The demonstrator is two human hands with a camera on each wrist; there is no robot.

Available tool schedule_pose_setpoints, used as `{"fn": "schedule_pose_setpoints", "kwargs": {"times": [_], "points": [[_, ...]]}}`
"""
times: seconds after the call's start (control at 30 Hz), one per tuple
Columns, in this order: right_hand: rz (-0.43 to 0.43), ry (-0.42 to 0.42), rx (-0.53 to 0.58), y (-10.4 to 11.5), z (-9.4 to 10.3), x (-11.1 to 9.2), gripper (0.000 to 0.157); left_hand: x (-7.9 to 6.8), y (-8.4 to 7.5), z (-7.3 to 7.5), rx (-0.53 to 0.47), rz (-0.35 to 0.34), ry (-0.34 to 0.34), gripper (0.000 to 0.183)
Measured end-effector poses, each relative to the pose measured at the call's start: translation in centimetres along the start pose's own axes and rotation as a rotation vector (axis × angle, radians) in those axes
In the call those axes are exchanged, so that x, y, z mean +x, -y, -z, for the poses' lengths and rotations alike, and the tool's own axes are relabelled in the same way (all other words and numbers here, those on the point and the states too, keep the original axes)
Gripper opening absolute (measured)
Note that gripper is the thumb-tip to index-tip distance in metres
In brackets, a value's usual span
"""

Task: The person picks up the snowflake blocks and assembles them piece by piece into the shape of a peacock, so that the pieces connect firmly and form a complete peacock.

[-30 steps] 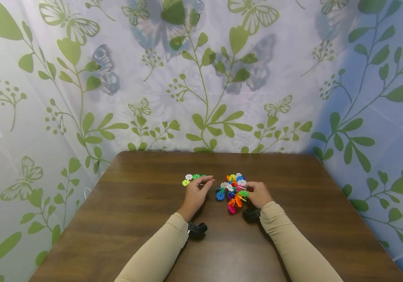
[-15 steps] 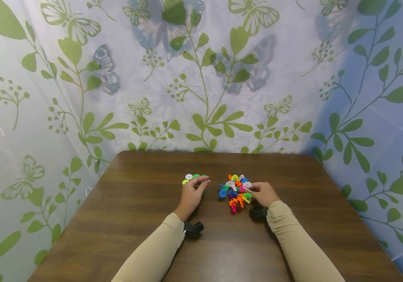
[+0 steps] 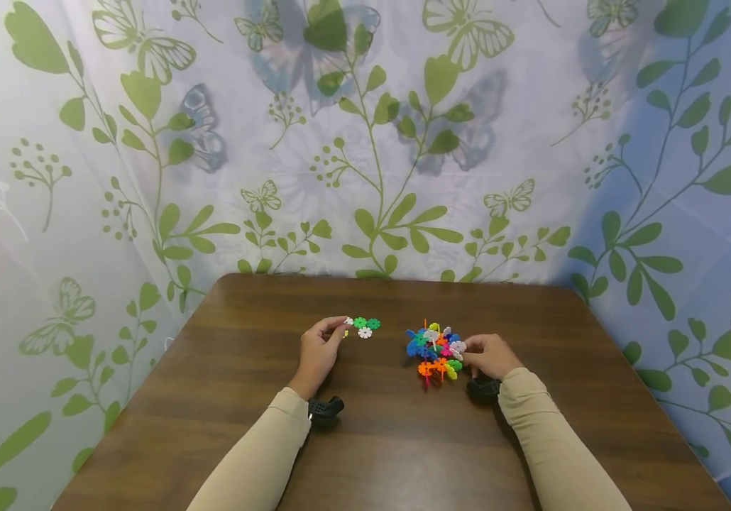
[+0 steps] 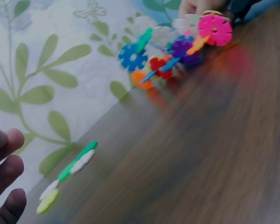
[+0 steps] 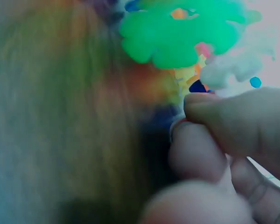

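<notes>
A built-up cluster of colourful flower-shaped interlocking discs (image 3: 441, 365) is at the right hand's fingertips over the table. My right hand (image 3: 491, 357) pinches a white disc at the cluster's right side. Close up in the right wrist view, a green disc (image 5: 177, 37) fills the top, and thumb and finger meet below it. Toward the left, my left hand (image 3: 318, 355) has its fingers loosely bent, with nothing between them. Beside its fingertips lie several loose discs: green (image 3: 373, 323), white (image 3: 365, 332) and yellow (image 4: 47, 201), the yellow one mostly hidden by the hand in the head view.
Both hands are over a brown wooden table (image 3: 391, 440). Its far edge meets a curtain (image 3: 378, 156) printed with leaves and butterflies. Black wrist-worn devices (image 3: 326, 409) hang under both sleeves.
My left hand has moved left, uncovering green and white loose discs. My right hand has shifted slightly right, and the cluster in it has turned, showing more blue discs on its left side.
</notes>
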State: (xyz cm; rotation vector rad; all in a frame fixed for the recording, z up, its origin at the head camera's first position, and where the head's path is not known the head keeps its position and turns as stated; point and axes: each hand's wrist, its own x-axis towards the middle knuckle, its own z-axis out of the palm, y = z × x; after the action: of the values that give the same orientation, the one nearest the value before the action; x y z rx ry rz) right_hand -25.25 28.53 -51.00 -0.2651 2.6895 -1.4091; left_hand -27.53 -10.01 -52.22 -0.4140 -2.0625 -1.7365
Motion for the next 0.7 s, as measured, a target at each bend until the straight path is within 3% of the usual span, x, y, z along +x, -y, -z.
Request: {"fn": "schedule_pose_setpoints", "kwargs": {"times": [0.2, 0.7], "points": [[0.017, 0.000, -0.009, -0.14, 0.18, -0.07, 0.004, 0.17, 0.33, 1.06, -0.012, 0.022, -0.015, 0.016], [-0.008, -0.069, 0.026, -0.15, -0.22, -0.36, 0.008, -0.06, 0.29, 1.02, 0.053, 0.004, 0.013, 0.019]]}}
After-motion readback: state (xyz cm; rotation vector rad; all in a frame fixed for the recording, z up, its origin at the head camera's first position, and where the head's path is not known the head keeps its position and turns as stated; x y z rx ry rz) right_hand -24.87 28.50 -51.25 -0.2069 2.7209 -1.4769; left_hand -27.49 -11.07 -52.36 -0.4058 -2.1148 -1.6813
